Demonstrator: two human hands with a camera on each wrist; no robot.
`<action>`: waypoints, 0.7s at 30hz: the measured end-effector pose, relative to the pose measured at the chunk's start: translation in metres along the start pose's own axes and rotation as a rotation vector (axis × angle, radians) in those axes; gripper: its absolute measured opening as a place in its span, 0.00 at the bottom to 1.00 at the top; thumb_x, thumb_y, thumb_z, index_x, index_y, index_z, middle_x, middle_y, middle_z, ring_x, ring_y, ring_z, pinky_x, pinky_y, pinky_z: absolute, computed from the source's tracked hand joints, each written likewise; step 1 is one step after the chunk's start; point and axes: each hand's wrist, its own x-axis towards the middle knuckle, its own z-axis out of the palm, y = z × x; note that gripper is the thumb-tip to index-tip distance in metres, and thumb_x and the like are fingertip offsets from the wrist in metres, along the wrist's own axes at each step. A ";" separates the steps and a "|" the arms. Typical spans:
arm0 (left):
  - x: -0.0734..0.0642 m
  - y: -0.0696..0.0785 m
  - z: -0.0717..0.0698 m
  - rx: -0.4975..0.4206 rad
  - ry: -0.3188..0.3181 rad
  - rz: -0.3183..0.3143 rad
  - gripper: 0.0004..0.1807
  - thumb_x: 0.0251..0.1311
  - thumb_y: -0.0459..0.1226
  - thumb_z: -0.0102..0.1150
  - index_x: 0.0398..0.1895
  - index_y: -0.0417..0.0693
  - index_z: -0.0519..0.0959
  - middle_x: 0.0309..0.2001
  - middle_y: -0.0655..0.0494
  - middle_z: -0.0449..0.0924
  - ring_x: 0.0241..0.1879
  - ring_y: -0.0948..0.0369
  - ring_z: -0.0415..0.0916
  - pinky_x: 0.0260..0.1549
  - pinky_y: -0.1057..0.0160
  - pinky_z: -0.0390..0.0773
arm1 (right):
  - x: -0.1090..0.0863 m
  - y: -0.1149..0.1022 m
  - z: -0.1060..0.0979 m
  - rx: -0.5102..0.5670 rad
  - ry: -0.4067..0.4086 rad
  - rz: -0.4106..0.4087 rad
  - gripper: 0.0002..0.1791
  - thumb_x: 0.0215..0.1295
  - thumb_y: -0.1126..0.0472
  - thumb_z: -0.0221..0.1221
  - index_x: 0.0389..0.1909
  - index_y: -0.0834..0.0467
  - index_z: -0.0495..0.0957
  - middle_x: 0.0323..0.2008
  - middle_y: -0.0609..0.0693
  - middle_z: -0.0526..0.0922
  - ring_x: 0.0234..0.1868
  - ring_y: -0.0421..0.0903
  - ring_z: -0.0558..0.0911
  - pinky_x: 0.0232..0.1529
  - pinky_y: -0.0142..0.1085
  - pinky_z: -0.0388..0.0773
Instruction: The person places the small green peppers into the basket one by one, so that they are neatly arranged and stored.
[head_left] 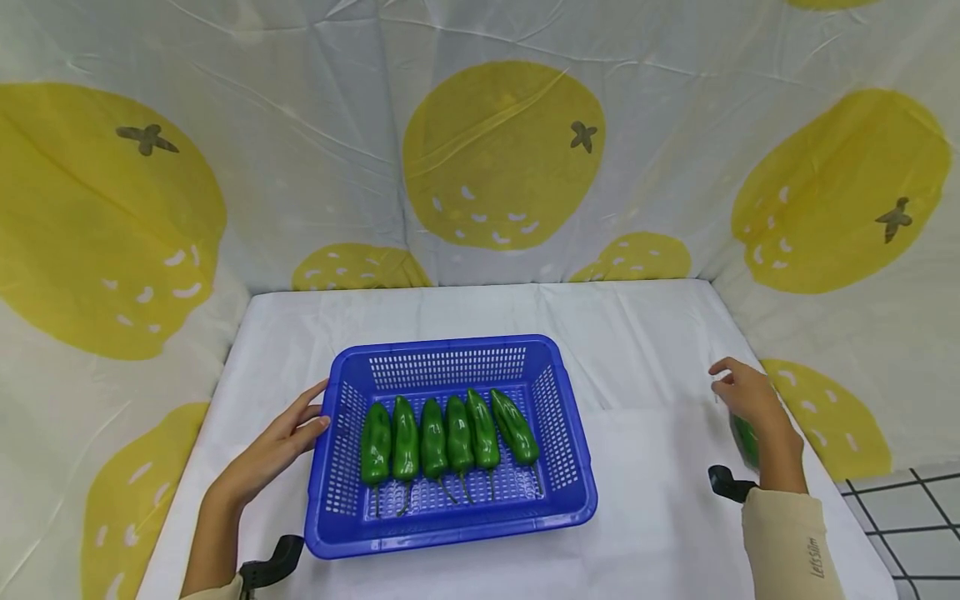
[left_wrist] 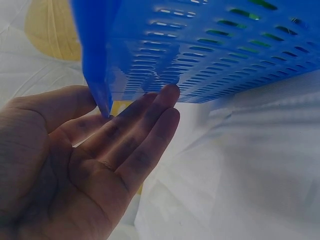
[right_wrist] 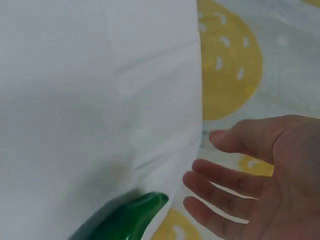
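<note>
A blue perforated basket (head_left: 465, 536) stands on the table. Several glossy green peppers (head_left: 433, 442) lie side by side in it, stems toward me. At the basket's left side is my left hand (head_left: 277, 442); its thumb touches the rim (left_wrist: 95, 55) while the fairly straight fingers (left_wrist: 150, 125) reach under it, along the outer wall. Over at the table's right side, my right hand (head_left: 750, 396) hovers with loosely bent fingers, holding nothing. Another green pepper (head_left: 744, 440) lies below that hand, partly hidden by the wrist; the right wrist view shows its tip (right_wrist: 135, 217) apart from the fingers.
White cloth covers the table (head_left: 637, 333). Hanging cloth (head_left: 300, 150) with yellow fruit prints walls in the back and both sides. Tiled floor (head_left: 918, 517) shows at the lower right, past the table's edge.
</note>
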 end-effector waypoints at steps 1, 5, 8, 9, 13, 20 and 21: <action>0.000 0.000 0.000 0.000 -0.001 0.001 0.33 0.68 0.45 0.43 0.72 0.58 0.43 0.61 0.37 0.61 0.55 0.42 0.68 0.51 0.40 0.67 | -0.001 0.008 0.001 -0.004 0.018 0.006 0.19 0.62 0.62 0.46 0.52 0.67 0.66 0.44 0.73 0.70 0.40 0.64 0.72 0.34 0.52 0.72; 0.000 0.000 0.000 0.007 0.003 0.004 0.33 0.68 0.45 0.43 0.72 0.58 0.43 0.61 0.37 0.62 0.55 0.42 0.68 0.51 0.40 0.67 | -0.005 0.036 0.002 -0.018 0.088 0.007 0.21 0.58 0.67 0.44 0.52 0.70 0.64 0.46 0.77 0.67 0.42 0.68 0.68 0.38 0.58 0.68; 0.000 0.001 0.001 0.013 0.006 0.007 0.33 0.68 0.45 0.43 0.72 0.58 0.43 0.61 0.36 0.61 0.55 0.41 0.68 0.51 0.40 0.67 | -0.006 0.050 0.003 -0.003 0.081 0.057 0.24 0.58 0.65 0.44 0.56 0.70 0.61 0.51 0.78 0.62 0.45 0.69 0.65 0.39 0.60 0.66; -0.001 0.001 0.001 0.013 0.006 0.008 0.33 0.68 0.45 0.43 0.72 0.58 0.43 0.61 0.36 0.61 0.55 0.41 0.68 0.51 0.40 0.67 | -0.007 0.053 0.003 0.008 0.063 0.082 0.26 0.59 0.64 0.45 0.58 0.70 0.59 0.52 0.78 0.61 0.46 0.70 0.64 0.40 0.62 0.66; -0.001 0.002 0.001 0.010 0.007 0.007 0.33 0.68 0.45 0.43 0.72 0.58 0.43 0.61 0.36 0.61 0.55 0.41 0.68 0.51 0.40 0.66 | -0.006 0.062 0.006 0.019 0.018 0.137 0.32 0.61 0.58 0.52 0.62 0.69 0.55 0.53 0.77 0.61 0.47 0.70 0.66 0.40 0.63 0.67; -0.001 0.001 0.002 0.009 0.013 0.000 0.34 0.67 0.45 0.44 0.72 0.58 0.43 0.62 0.37 0.61 0.55 0.42 0.68 0.51 0.40 0.67 | -0.001 0.069 0.018 -0.072 0.033 0.155 0.35 0.59 0.52 0.58 0.61 0.65 0.57 0.48 0.74 0.68 0.39 0.65 0.71 0.31 0.53 0.70; -0.001 0.000 0.002 0.007 0.013 -0.003 0.34 0.67 0.45 0.44 0.72 0.58 0.43 0.62 0.37 0.61 0.55 0.42 0.68 0.51 0.40 0.67 | 0.000 0.068 0.021 -0.086 0.041 0.157 0.34 0.58 0.52 0.58 0.61 0.64 0.58 0.49 0.74 0.68 0.39 0.66 0.71 0.31 0.53 0.70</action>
